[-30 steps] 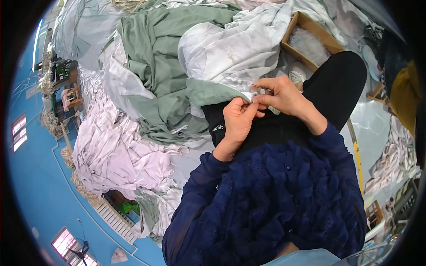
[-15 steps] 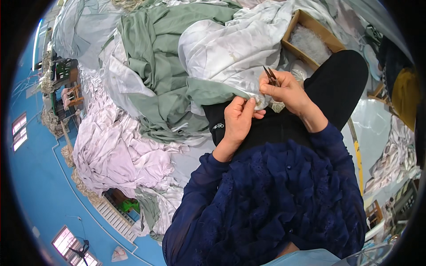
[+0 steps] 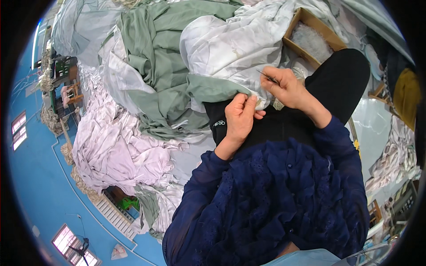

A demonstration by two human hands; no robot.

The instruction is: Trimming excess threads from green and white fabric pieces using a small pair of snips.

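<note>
on the lap, just in front of the dark blue ruffled blouse [image 3: 284,199], both hands work at one small spot of cloth. the left hand [image 3: 239,117] is curled, its thumb and fingers pinching the hem of the white fabric [image 3: 230,44] where it meets the grey-green fabric [image 3: 164,57]. the right hand [image 3: 286,86] is just beside it, fingers pressed together around a thin dark tool [image 3: 267,76], maybe small snips or tweezers; i cannot tell which. its tip points up and left, near the pinched edge.

i judge the step in hand is trimming or picking a thread at the seam, with the left hand keeping the edge tight. the next move would call for a steady pinch and a small, exact placing of the tool tip on the seam, so it does not catch the cloth itself.

beyond the right hand stands an open brown cardboard box [image 3: 313,33], rectangular, with something clear and crinkled inside. under the left hand, on the black trousers [image 3: 341,75], sits a small white printed mark. far to the left of the left hand lies a heap of pale lilac fabric [image 3: 115,150], and beyond it the blue floor [image 3: 40,195].
</note>
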